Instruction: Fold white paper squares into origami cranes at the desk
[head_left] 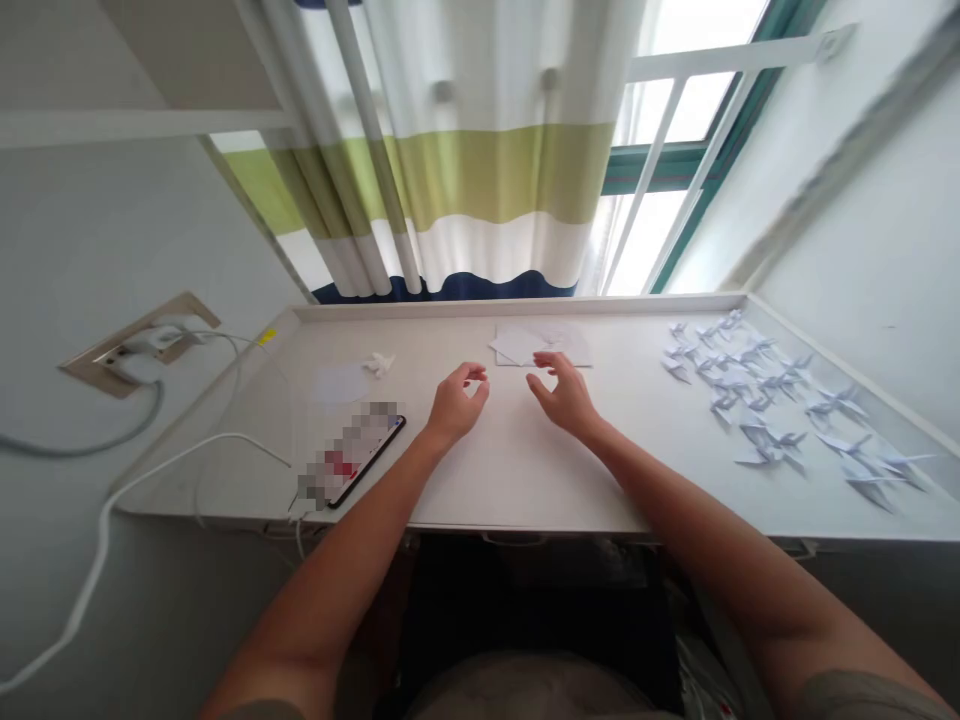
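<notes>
My left hand (457,402) hovers over the white desk (495,480), its fingers loosely curved with a gap to the thumb and nothing in it. My right hand (561,392) is likewise empty, thumb and fingers apart, just in front of a small stack of white paper sheets (517,345). The hands face each other with bare desk between them. Many folded paper cranes (769,445) are spread over the right side of the desk. To the left lie a crumpled white piece (379,365) and a pale flat sheet (339,382).
A phone (367,455) with a lit screen lies left of my left forearm, with a white cable (187,440) near it. Plugs sit in a wall socket (142,350). A raised rim (517,308) runs along the desk's back, before a striped curtain (495,180).
</notes>
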